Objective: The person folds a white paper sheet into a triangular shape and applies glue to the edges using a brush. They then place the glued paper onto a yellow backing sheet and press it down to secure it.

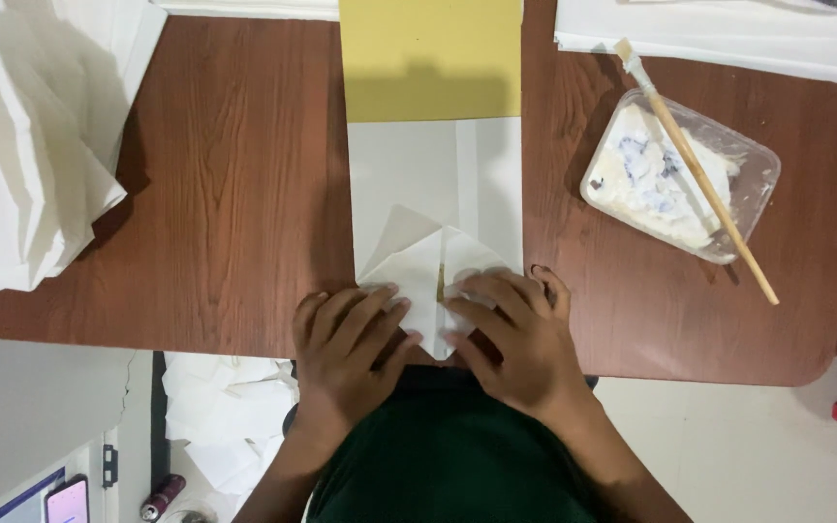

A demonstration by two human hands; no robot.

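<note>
A white paper bag piece (435,184) lies flat on a yellow sheet (430,58) in the middle of the brown wooden table (234,194). Its near end is folded into pointed flaps (426,266). My left hand (346,353) presses flat on the left flap with fingers spread. On the right flap my right hand (515,339) presses down the same way, fingertips meeting near the centre crease. Neither hand grips anything.
A clear plastic tub of white paste (680,174) stands at the right, with a wooden-handled brush (695,169) resting across it. Stacks of folded white paper (21,145) fill the left side. More white sheets (719,34) lie at the far right. Paper scraps (215,407) lie on the floor.
</note>
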